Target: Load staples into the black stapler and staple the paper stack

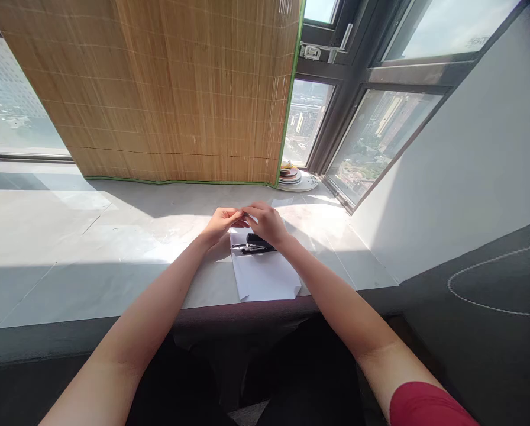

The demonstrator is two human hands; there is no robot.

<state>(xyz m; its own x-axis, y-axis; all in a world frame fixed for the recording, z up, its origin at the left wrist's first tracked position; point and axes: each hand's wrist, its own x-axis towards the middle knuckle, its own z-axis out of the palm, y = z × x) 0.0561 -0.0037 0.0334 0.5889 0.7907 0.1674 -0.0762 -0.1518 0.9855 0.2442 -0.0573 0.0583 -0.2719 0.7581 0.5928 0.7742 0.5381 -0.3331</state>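
Note:
My left hand (222, 223) and my right hand (267, 222) meet over the far end of a white sheet of paper (265, 274) that lies on a pale window ledge (91, 248). The fingers of both hands are pinched together at the same spot, on something too small and bright to make out. Just under my right hand a black stapler-like tool (254, 244) rests on the paper. The sheet reaches to the ledge's near edge.
A bamboo blind (167, 89) with green trim hangs behind the ledge. A stack of plates (294, 176) sits in the window corner at the right. A white wall (469, 165) rises on the right, and a dark surface (491, 307) lies below it.

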